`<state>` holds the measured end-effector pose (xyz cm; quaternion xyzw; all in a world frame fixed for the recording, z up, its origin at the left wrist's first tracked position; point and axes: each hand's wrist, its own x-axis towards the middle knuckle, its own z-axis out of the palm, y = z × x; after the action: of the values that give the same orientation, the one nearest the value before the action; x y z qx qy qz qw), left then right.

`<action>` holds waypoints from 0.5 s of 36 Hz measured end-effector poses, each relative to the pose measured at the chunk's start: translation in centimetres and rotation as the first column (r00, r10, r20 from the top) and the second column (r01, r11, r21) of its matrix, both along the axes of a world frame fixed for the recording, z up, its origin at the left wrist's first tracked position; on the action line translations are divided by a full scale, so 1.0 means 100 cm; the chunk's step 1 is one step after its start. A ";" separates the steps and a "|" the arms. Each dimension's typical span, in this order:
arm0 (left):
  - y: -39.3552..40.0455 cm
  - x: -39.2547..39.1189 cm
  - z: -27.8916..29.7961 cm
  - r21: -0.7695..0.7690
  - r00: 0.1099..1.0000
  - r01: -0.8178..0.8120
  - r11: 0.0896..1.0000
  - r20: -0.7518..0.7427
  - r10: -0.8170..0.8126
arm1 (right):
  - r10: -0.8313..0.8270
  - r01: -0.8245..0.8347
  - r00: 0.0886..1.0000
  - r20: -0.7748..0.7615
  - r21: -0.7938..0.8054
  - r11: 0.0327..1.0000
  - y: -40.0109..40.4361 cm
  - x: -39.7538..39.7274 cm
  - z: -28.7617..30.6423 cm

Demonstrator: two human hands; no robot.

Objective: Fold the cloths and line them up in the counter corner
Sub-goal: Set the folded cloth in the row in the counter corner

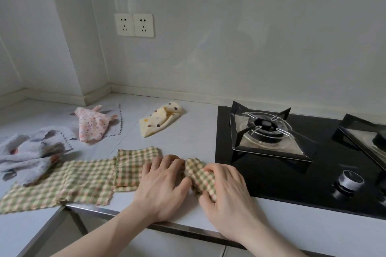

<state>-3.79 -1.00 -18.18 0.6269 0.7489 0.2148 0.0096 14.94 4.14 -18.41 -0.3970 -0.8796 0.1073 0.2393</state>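
A green checked cloth [129, 165] lies partly folded near the counter's front edge. My left hand [163, 181] rests on its right part, fingers curled at the fold. My right hand [225, 190] grips the cloth's bunched right end [200, 175]. A second green checked cloth [60, 183] lies flat to the left. Further back lie a yellow dotted cloth [160, 119], loosely folded, and a pink flowered cloth [92, 124] on top of a flat grey cloth [113, 120]. A crumpled grey cloth [31, 154] sits at the left.
A black gas hob [292, 173] with two burners and a knob [347, 181] fills the counter's right side, right beside my right hand. Two wall sockets [134, 25] sit above the counter corner [108, 92]. The counter's metal front edge [100, 210] runs under my forearms.
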 end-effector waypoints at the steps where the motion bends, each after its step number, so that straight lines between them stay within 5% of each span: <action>1: -0.001 -0.001 0.001 -0.003 0.999 -0.001 1.000 0.040 0.001 | 0.004 -0.005 1.000 -0.019 -0.024 1.000 -0.001 0.000 0.001; 8: -0.010 0.000 0.036 -0.147 0.919 -0.045 0.988 0.382 0.099 | -0.169 0.078 0.966 -0.196 -0.402 0.912 -0.018 0.008 0.039; 12: -0.019 0.011 0.095 -0.360 0.702 -0.040 0.932 0.654 0.283 | -0.313 0.118 0.916 -0.251 -0.576 0.809 -0.039 0.014 0.095; 18: -0.040 0.037 0.217 -0.337 0.617 0.124 0.933 0.763 0.193 | -0.489 0.152 0.803 -0.342 -0.676 0.722 -0.074 0.057 0.221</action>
<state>-0.13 -4.96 3.48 0.4418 0.7065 0.3275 0.4454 20.63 -3.30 3.64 -0.5624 -0.6160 0.4426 0.3292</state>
